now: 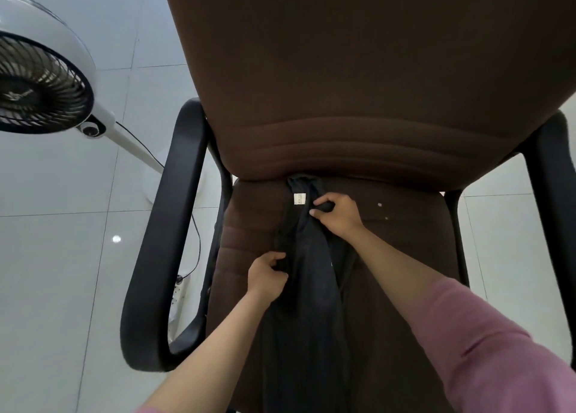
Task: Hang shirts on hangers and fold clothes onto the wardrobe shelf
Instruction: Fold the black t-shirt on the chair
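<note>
Sleeve (498,350), pink, sits closest to you on the right arm; both forearms reach fwd over the chair (358,69).

Garment (305,303) is black, lying bunched lengthwise down the middle of the brown seat, top end w/ a white label (300,199) tucked against the backrest, bottom end running off the frame toward you. Looks like thin soft knit: light, floppy, no stiffness, prob. a bit slick, so it'll sag and twist wherever you don't support it. Not fragile.

Right hand (338,214) is curled round a fold of cloth just beside the label, near the neck end. Left hand (268,277) pinches the left edge further down, fingers curled into the fabric. Both are holding the garment.

Best hold, in my view: find the shoulder seams or neckline either side of the label, one hand each, then lift so it hangs flat. Gripping mid-body only gives you a rope.

Around you: armrest (162,241) black, at the left, another at the right edge; cloth could snag there when lifted sideways. Fan (40,79) stands left on the tiled floor (62,272), its cable (194,244) trailing near the chair – mind your feet. No hanger or wardrobe in view.
</note>
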The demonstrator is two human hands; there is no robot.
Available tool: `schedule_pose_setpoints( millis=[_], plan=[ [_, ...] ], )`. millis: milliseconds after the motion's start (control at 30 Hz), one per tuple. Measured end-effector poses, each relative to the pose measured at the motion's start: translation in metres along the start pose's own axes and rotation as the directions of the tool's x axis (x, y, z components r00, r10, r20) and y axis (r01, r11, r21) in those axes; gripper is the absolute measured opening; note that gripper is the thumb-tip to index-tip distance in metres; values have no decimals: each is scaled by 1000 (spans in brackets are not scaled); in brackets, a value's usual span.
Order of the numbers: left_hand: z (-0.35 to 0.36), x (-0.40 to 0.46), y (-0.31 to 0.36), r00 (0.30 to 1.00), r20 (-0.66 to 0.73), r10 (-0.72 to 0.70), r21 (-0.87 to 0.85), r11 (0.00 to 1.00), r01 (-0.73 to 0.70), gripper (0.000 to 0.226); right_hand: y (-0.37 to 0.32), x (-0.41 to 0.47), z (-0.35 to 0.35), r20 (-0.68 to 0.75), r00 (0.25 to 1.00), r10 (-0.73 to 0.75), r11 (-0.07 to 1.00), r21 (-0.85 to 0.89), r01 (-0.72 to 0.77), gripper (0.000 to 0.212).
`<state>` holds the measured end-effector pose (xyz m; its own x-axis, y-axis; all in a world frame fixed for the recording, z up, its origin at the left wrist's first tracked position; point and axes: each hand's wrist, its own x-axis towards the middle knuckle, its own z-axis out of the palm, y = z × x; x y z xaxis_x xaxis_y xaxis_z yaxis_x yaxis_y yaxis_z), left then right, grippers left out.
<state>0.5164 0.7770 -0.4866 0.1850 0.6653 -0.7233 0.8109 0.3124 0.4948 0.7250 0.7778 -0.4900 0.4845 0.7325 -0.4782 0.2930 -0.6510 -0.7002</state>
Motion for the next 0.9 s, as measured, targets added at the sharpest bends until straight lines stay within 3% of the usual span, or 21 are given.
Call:
schedule_pose_setpoints(
  millis=[167,300,367,600,900],
  plan=[
    [-2,-5,6,1000,8,-17,-87,996,18,31,-16,-17,-15,-14,1000,-10,962,272,13,19],
    [-7,-15,13,997,53,-54,-199,978,63,24,-27,-34,-38,133,991,17,947,317,-58,43],
    [-9,-24,17,993,89,-74,-253,963,94,26,-29,-45,-48,139,990,13,943,328,-59,44],
    [-36,-66,23,998,-13,69,-355,932,-69,17,-41,-96,-86,-137,990,-25,899,430,82,24],
    [-106,-144,30,943,46,330,-352,889,-294,28,-91,-224,-127,-294,934,-200,933,233,274,22]
  ],
)
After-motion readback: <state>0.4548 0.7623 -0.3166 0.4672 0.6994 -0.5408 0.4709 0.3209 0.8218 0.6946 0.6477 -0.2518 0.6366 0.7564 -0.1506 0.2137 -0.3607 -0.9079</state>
